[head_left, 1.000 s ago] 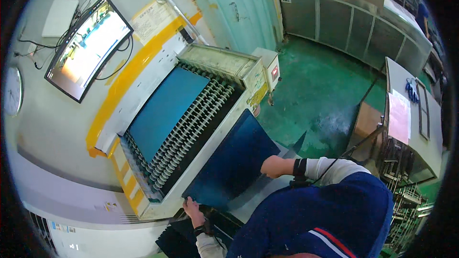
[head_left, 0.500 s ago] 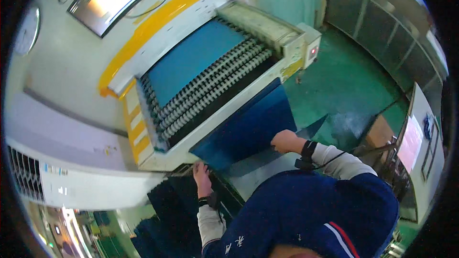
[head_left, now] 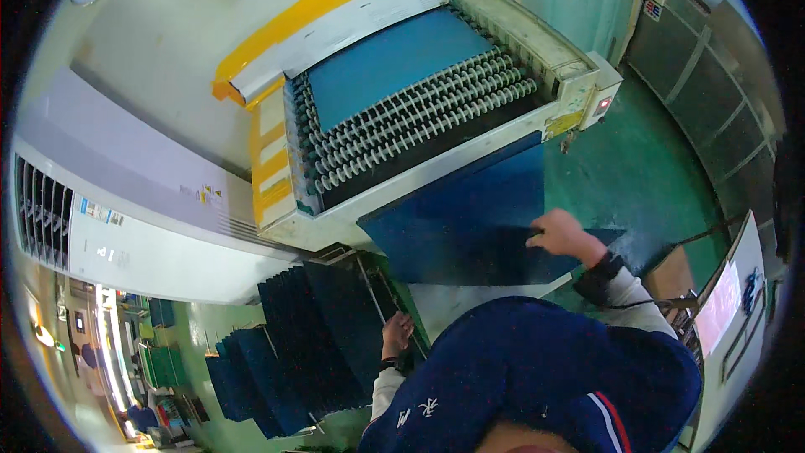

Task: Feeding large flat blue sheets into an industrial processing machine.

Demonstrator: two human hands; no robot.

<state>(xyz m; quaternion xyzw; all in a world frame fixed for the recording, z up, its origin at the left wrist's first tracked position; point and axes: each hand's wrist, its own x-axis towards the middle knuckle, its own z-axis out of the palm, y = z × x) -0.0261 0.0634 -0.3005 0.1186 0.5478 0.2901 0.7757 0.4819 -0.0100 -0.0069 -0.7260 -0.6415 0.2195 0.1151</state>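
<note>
A dark blue rectangular sheet [head_left: 457, 222] leans or hangs at a slant along the front of the roller conveyor machine [head_left: 436, 159]. My right hand [head_left: 560, 236] is closed on its right-hand part, fingers pinching near the edge. My left hand [head_left: 397, 334] is off the sheet, lower down beside a rack's metal bar [head_left: 370, 289], fingers loosely stretched and apart. To its left stand several dark sheets [head_left: 323, 327] in a row. On the machine's rollers lies a lighter blue sheet [head_left: 394, 63].
A white cabinet with a vent grille [head_left: 159, 243] stands at left. A small control box with a red light [head_left: 600, 107] sits at the machine's right corner. On the right are a cardboard box [head_left: 671, 273] and a white board [head_left: 729, 302]. Grey panels [head_left: 704, 75] line the far right.
My left hand has let go of the dark sheet's left corner and moved down and right to the rack. The right hand still holds the sheet. The view has shifted left.
</note>
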